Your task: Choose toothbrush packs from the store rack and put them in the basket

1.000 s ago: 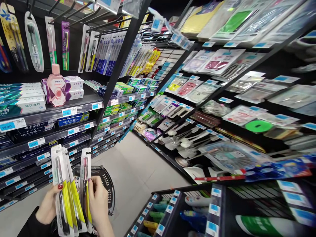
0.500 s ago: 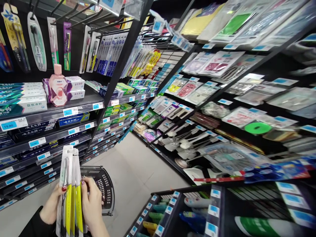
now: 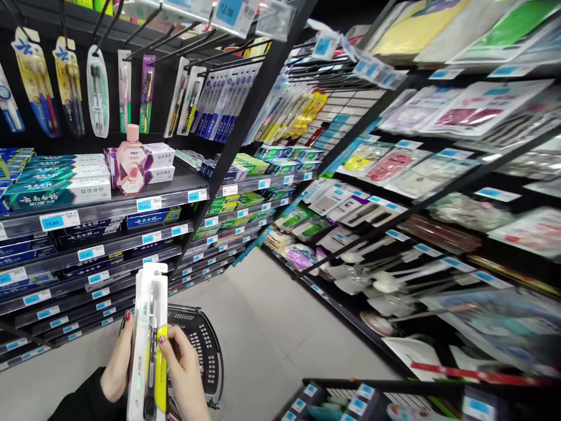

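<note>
I hold a stack of long toothbrush packs [image 3: 149, 339], white card with yellow lower parts, upright at the bottom left. My left hand [image 3: 117, 365] grips the stack from the left side, fingers closed round its edge. My right hand [image 3: 186, 371] presses on it from the right, fingertips pinched on the front pack. Just behind my hands stands a black mesh shopping basket [image 3: 199, 345] on the floor.
Left shelves [image 3: 109, 204] carry toothpaste boxes, a pink mouthwash bottle [image 3: 130, 161] and hanging toothbrushes [image 3: 99, 90]. Right racks [image 3: 394, 193] hold packaged household goods. A low display bin [image 3: 342, 397] sits at the bottom right. A pale aisle floor [image 3: 263, 316] runs between the shelves.
The packs, fanned apart a second ago, are now squared into one tight stack. The view has shifted left and slightly up, so the shelves sit further right in the picture.
</note>
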Demonstrator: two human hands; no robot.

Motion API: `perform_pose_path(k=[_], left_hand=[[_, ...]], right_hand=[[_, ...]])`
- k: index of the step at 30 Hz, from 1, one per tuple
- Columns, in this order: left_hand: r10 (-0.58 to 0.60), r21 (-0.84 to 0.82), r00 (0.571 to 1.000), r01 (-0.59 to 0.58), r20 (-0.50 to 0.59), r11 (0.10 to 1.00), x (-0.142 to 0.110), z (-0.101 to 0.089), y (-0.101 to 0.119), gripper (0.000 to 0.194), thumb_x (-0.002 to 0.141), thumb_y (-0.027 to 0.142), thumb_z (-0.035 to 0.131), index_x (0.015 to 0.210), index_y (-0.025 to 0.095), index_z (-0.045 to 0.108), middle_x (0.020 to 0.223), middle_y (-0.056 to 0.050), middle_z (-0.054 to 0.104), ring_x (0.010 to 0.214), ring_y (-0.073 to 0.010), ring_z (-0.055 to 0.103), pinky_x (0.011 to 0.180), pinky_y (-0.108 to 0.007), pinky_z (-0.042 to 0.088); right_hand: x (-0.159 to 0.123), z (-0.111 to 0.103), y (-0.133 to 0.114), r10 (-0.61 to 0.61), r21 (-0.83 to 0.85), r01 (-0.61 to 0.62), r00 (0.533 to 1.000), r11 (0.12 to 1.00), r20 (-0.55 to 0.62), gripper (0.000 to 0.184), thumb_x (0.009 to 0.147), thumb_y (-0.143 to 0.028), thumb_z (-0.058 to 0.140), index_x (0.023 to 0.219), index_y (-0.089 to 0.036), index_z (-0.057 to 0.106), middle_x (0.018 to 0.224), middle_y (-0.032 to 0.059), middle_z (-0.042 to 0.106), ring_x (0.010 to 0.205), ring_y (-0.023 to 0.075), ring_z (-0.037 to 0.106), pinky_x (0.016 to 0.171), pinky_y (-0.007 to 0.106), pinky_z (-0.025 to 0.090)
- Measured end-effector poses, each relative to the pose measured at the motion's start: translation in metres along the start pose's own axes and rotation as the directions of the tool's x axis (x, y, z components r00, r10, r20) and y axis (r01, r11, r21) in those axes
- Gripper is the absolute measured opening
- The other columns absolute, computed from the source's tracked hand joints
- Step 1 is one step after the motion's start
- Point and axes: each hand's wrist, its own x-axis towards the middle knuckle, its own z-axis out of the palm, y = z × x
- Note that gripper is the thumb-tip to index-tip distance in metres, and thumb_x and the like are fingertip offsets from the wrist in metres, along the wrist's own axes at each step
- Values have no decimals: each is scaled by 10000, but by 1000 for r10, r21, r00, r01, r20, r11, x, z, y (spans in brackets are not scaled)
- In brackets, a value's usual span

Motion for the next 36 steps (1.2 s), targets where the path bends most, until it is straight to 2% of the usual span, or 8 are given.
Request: perform_pose_path(k=[8,13,16,18,24,30,33,36], left_hand=[[63,84,998,-61,-12,995,6,-6,-3,367,712,356,657,1039,192,630,980,-58,694,945,-256,616,828,-327,473],[-7,2,989,8,-147,1000,8,-12,2,303,698,359,671,965,221,635,1159,-47,617,1108,-258,527,915,-331,437],[-27,-12,970,25,-242,1000,10,-18,5,350,686,357,682,997,211,615,1202,-71,587,1128,-282,509,916,-370,439],[20,14,973,-17,-229,1000,12,-20,6,398,679,363,685,1024,178,613,1172,-96,605,1110,-299,522,915,-388,438],[80,50,986,-74,-145,996,13,-16,10,411,683,379,670,1029,160,635,1034,-80,680,988,-278,602,873,-371,467],[32,12,991,-31,-128,999,13,-11,13,412,737,382,628,1095,182,594,1100,-57,651,1061,-249,561,891,-335,460],[0,-2,988,-1,-153,1000,12,-13,12,479,718,383,650,1145,184,562,1123,-66,637,1047,-252,570,891,-338,465],[-52,-47,991,46,-121,998,10,-13,12,558,689,341,688,1203,214,512,1111,-56,645,1002,-248,598,856,-329,489]], right_hand=[[8,-12,3,125,384,-127,992,915,28,232,768,-411,575,703,-195,519,693,-13,504,613,130,434,551,228,341],[11,-20,14,215,804,-294,954,517,210,98,785,-300,571,818,-215,535,575,-63,394,389,62,256,384,194,249],[13,-28,25,137,895,-348,937,280,322,109,806,-262,537,724,-192,520,522,-93,286,351,37,89,325,174,185],[13,-32,30,101,905,-371,928,209,358,197,835,-246,495,648,-186,484,518,-97,258,352,33,58,313,158,175],[16,-37,37,91,893,-426,904,146,417,179,871,-257,437,719,-188,502,531,-101,269,341,26,84,312,123,179],[35,-34,37,59,929,-302,953,214,296,153,868,-303,439,791,-198,518,514,-115,228,341,37,48,305,124,162],[40,-36,31,55,910,-350,936,221,346,156,866,-314,440,807,-192,518,518,-115,242,346,29,35,309,124,137],[42,-38,22,19,867,-422,901,263,433,331,816,-519,438,855,-200,519,551,-91,344,342,13,82,320,142,126]])
